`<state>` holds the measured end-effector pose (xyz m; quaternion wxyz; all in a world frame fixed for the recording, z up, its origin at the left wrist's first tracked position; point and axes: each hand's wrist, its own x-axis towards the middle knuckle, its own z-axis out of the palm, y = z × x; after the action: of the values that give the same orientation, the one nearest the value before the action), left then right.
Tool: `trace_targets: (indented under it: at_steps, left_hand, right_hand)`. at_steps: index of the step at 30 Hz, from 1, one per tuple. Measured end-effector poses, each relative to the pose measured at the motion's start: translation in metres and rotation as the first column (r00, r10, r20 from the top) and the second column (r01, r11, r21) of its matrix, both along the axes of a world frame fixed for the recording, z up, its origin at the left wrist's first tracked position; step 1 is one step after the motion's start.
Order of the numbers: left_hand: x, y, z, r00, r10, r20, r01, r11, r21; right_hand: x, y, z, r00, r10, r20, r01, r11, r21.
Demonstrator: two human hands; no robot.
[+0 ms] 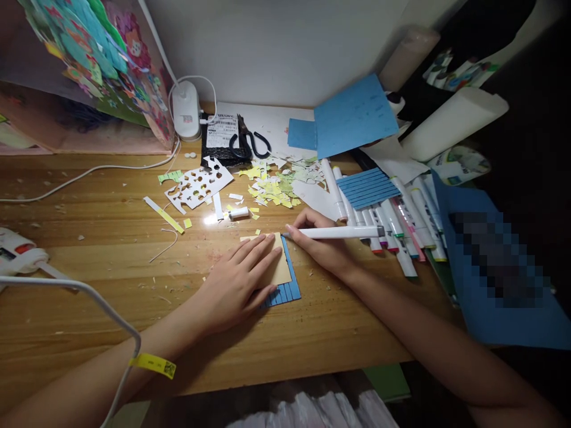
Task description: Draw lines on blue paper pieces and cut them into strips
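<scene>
My left hand (238, 282) lies flat with its fingers spread on a cream card (283, 267), pressing it down over a blue striped piece (292, 291). The blue shows along the card's right and lower edges. In my right hand (319, 244) is a white marker (339, 232), held between thumb and fingers with its tip at the card's upper right corner. The marker lies nearly level, its grey end pointing right.
Paper scraps (279, 184), a holed white sheet (200, 184) and black scissors (250, 142) lie beyond my hands. Many markers (401, 223) and another blue striped piece (368, 186) are at right. A white cable (107, 306) crosses above my left forearm.
</scene>
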<state>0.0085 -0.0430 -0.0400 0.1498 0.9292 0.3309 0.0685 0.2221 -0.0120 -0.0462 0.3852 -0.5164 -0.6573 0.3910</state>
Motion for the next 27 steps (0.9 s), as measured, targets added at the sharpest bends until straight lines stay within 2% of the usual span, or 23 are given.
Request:
trace_targets:
  at_steps: [27]
  left_hand:
    - [0.0005,0.0007,0.0001,0.999,0.014,0.046,-0.012,0.999,-0.037]
  right_hand:
    - [0.0013,-0.0014,-0.0003,1.000,0.015,0.024,-0.015,1.000,-0.019]
